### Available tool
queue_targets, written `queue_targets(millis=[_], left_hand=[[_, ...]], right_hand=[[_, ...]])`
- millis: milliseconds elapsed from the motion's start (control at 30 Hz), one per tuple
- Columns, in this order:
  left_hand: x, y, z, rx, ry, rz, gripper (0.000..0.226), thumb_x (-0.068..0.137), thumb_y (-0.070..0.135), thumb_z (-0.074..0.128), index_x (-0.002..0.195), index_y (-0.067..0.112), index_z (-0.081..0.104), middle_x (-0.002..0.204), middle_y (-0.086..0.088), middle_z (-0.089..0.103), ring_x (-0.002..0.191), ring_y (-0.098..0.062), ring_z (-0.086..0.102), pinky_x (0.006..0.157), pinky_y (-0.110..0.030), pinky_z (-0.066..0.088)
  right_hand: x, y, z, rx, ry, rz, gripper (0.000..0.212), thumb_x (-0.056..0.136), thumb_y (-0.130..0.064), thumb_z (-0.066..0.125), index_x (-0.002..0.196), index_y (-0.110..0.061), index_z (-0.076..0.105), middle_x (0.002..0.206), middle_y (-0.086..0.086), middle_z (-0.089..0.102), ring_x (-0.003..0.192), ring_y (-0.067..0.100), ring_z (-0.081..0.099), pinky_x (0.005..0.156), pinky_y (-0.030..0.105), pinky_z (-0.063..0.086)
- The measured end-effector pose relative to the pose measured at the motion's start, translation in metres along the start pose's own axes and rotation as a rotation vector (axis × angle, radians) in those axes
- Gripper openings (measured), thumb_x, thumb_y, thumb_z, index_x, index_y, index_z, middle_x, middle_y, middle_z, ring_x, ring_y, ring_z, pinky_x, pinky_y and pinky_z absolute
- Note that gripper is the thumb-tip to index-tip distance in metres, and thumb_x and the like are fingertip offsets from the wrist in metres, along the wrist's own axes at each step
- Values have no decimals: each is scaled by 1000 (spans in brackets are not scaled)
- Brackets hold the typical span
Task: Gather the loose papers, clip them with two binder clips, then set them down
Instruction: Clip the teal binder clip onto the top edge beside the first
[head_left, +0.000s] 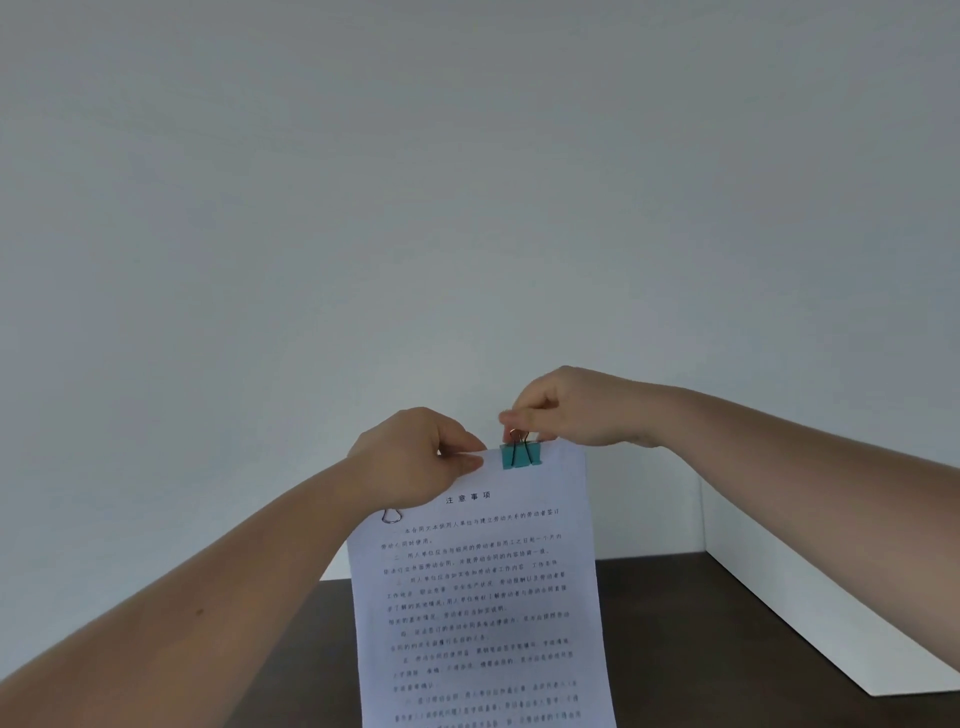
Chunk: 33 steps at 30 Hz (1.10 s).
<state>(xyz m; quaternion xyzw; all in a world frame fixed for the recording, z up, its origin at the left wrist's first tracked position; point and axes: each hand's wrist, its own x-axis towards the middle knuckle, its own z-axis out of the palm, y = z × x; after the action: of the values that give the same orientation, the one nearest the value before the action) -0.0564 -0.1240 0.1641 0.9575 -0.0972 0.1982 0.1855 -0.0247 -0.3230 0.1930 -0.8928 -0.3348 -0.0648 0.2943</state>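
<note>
1. I held the papers (480, 597) upright in the air above the dark desk (675, 623), top edge up, the printed side facing me.
2. My left hand (415, 457) pinched the top edge near its left corner, thumb on the front sheet, grip closed on the papers.
3. My right hand (566, 410) pinched the wire handles of the teal clip (521, 456), which sat over the top edge, right of centre; that grip was closed on the clip.
4. To do this step well, I judged I should push the clip fully down so its jaws took every sheet, keep the edges flush with my left hand, then ease the handles off slowly.
5. A wire loop (392, 515) showed at the left edge below my left hand; I could not tell whether it belonged to a second clip.
6. The papers were white, thin and limp, covered in lines of black print, bowing slightly as they hung.
</note>
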Motion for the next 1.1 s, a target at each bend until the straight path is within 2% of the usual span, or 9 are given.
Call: queue_targets(millis=[167, 233, 300, 433, 567, 700, 800, 1000, 1100], left_hand=[[1, -1, 3, 5, 65, -47, 21, 91, 38, 56, 103, 41, 72, 94, 24, 67, 97, -9, 65, 89, -34, 53], [1, -2, 4, -7, 67, -47, 21, 91, 37, 56, 103, 39, 73, 93, 25, 66, 97, -9, 65, 90, -36, 53], [1, -2, 4, -14, 68, -52, 20, 91, 37, 57, 102, 38, 73, 93, 23, 67, 97, -10, 66, 90, -37, 53], [3, -2, 1, -44, 59, -27, 16, 90, 34, 59, 89, 38, 75, 94, 19, 72, 92, -13, 68, 89, -43, 54], [3, -4, 1, -19, 32, -13, 28, 90, 34, 59, 66, 50, 63, 88, 19, 71, 88, -12, 68, 88, -43, 55], [4, -4, 0, -21, 38, -12, 26, 90, 35, 58, 68, 47, 64, 80, 21, 69, 84, -11, 67, 86, -41, 55], [5, -2, 0, -11, 45, -16, 21, 91, 35, 57, 74, 44, 66, 81, 20, 69, 85, -12, 67, 85, -38, 55], [6, -3, 5, -23, 61, -34, 20, 92, 37, 56, 100, 34, 74, 90, 18, 69, 89, -12, 67, 86, -36, 55], [7, -1, 5, -26, 57, -32, 21, 91, 37, 57, 104, 33, 74, 99, 17, 71, 94, -11, 67, 90, -38, 54]], right_hand=[[-2, 8, 7, 73, -27, 55, 38, 89, -52, 54, 111, -26, 69, 120, -10, 65, 116, 6, 55, 105, 30, 39], [-3, 9, 8, 135, -25, 75, 44, 91, -55, 46, 111, -23, 70, 118, -11, 65, 112, 6, 55, 101, 27, 38], [-1, 12, 11, 67, 27, -5, 36, 89, -48, 57, 107, -21, 72, 104, -13, 64, 102, 7, 56, 89, 21, 40], [1, 18, 19, -224, 165, -221, 35, 81, -26, 73, 116, -22, 69, 116, -13, 58, 114, 4, 46, 90, 10, 36], [-3, 22, 24, -273, 209, -229, 45, 85, -31, 69, 128, -23, 60, 135, -7, 58, 125, 9, 49, 104, 19, 34], [-5, 26, 28, -349, 181, -209, 34, 91, -39, 56, 121, -24, 62, 114, -2, 69, 98, 18, 61, 84, 32, 48], [-7, 26, 28, -335, 184, -205, 28, 92, -39, 54, 112, -23, 65, 95, -1, 69, 76, 17, 56, 67, 30, 41], [-7, 27, 27, -261, 180, -212, 29, 92, -34, 56, 119, -24, 61, 112, -5, 68, 95, 16, 60, 80, 28, 46], [-5, 31, 27, -178, 178, -226, 22, 91, -28, 59, 113, -30, 56, 104, -9, 65, 85, 9, 54, 73, 22, 42]])
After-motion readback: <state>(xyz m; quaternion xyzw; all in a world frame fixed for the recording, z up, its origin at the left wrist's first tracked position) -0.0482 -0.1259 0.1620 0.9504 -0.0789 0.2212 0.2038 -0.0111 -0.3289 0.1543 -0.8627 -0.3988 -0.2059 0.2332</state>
